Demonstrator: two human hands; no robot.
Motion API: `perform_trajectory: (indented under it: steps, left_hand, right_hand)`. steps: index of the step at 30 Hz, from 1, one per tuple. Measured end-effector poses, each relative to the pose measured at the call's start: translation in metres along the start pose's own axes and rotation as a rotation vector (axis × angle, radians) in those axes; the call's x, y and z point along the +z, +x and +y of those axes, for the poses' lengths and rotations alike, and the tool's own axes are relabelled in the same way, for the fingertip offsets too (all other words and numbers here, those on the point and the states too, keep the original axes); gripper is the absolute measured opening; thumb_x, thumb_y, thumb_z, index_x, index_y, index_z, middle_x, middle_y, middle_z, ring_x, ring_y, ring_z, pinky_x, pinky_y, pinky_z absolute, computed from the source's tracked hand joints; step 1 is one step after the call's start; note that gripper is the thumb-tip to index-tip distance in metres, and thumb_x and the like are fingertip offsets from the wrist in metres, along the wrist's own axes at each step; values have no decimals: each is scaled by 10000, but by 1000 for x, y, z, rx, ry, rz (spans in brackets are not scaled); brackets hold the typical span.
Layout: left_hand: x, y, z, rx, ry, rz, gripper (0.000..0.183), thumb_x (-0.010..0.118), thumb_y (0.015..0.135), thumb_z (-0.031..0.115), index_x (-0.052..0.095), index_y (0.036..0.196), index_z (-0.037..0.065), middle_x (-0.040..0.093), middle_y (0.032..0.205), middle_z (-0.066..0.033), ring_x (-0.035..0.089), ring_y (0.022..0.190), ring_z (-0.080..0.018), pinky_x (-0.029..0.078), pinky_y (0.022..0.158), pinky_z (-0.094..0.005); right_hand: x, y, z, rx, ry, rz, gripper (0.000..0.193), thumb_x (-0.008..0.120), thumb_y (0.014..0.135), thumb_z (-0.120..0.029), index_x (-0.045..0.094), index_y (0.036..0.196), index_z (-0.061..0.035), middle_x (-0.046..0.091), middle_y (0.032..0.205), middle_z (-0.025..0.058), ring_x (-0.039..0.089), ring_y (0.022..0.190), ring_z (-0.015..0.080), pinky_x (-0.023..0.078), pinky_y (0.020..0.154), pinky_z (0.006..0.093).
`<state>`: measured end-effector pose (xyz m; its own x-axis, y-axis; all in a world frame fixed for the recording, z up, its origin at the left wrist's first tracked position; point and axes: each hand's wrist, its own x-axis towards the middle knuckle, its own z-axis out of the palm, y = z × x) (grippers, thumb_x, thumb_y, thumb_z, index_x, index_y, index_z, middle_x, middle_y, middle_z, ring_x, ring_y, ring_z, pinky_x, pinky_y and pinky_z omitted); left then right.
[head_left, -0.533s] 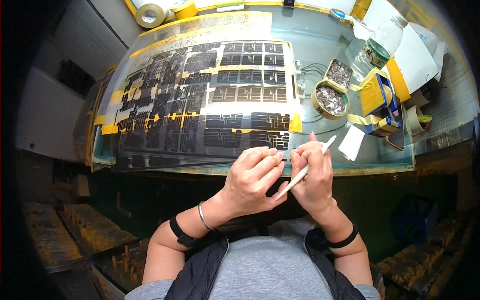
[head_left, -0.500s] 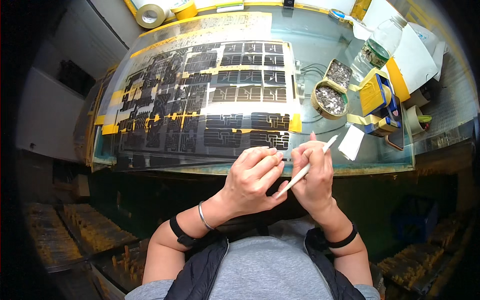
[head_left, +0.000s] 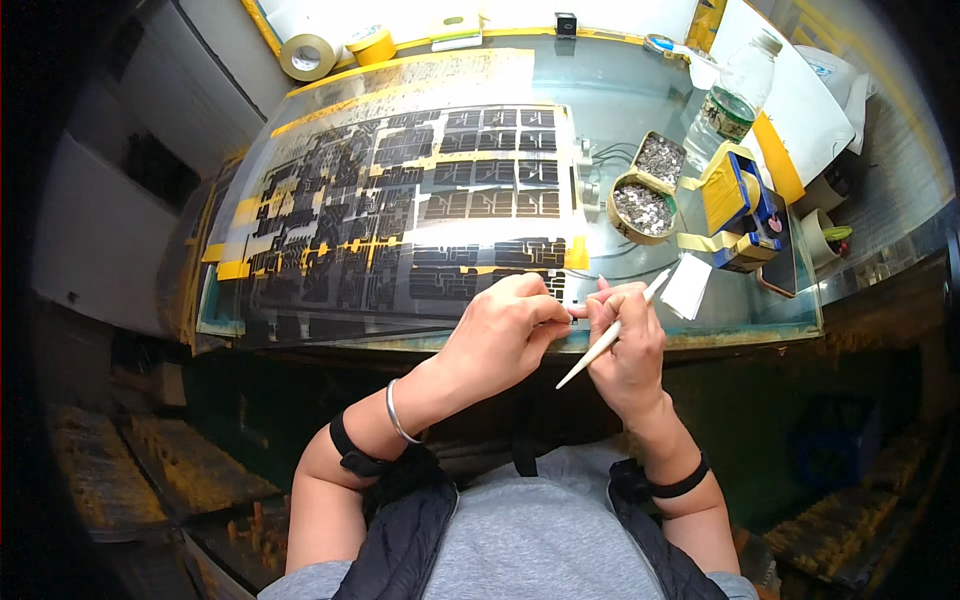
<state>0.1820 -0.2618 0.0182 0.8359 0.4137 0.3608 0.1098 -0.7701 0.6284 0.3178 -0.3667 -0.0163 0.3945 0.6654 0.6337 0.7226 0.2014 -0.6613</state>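
Observation:
A large film sheet (head_left: 470, 205) with black circuit-like patterns lies on the glass-topped table. Over its near right corner my left hand (head_left: 505, 330) is closed, thumb and fingers pinched together. A tiny dark bit shows at those fingertips, too small to name. My right hand (head_left: 628, 340) grips a slim white tapered stick (head_left: 598, 360), its pointed end slanting down toward me. The right thumb and forefinger reach to the left fingertips; whether they touch the same bit I cannot tell.
Right of the sheet stand a two-part tub of grey scraps (head_left: 642, 208), a blue tape dispenser (head_left: 750, 205), a folded white paper (head_left: 687, 287) and a clear bottle (head_left: 735, 95). Tape rolls (head_left: 308, 57) sit at the back left. The table's front edge (head_left: 740, 337) runs close by.
My left hand has turned and its fingertips have closed into a pinch beside the right hand's fingers. The white stick stays in my right hand. The whole view has shifted slightly.

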Motion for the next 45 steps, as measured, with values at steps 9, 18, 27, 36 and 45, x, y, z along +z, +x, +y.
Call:
perform_trajectory:
  steps: [9, 18, 27, 36, 45]
  left_hand:
    - [-1, 13, -3, -51, 0, -117, 123, 734, 778, 34, 621, 815, 1, 582, 743, -117, 616, 696, -281, 489, 634, -373]
    - [2, 1, -4, 86, -24, 12, 151, 720, 790, 7, 574, 829, 11, 561, 779, -128, 579, 707, -297, 472, 639, -385]
    - [-12, 105, 9, 92, -86, 11, 110, 709, 831, 39, 634, 883, -23, 691, 764, -140, 709, 711, -219, 559, 667, -292]
    - [18, 143, -17, 104, 88, 55, 129, 669, 830, 29, 690, 952, -10, 686, 800, -161, 693, 757, -291, 545, 705, -341]
    - [-32, 31, 34, 253, 274, -322, 566, 750, 818, 284, 547, 1247, -24, 588, 1228, -226, 553, 1170, -376, 443, 987, -451]
  right_hand:
    - [2, -5, 2, 17, -88, 10, 158, 634, 859, 29, 487, 903, -5, 562, 825, 185, 622, 775, 400, 528, 677, 453]
    - [-3, -5, 4, -21, 34, 33, 163, 627, 875, 51, 478, 895, -13, 591, 880, 168, 677, 801, 330, 545, 676, 383]
    - [-71, -34, -1, 88, 328, 265, 187, 594, 932, 32, 416, 916, -23, 622, 950, 180, 690, 778, 200, 575, 703, 282]
    - [-120, -71, 20, 318, 182, 477, 174, 588, 937, 31, 429, 917, -39, 619, 928, 139, 657, 725, 169, 574, 743, 306]
    - [-178, -95, 95, 404, -534, 854, 204, 736, 876, -121, 557, 867, -25, 607, 805, 58, 549, 709, 138, 486, 673, 293]
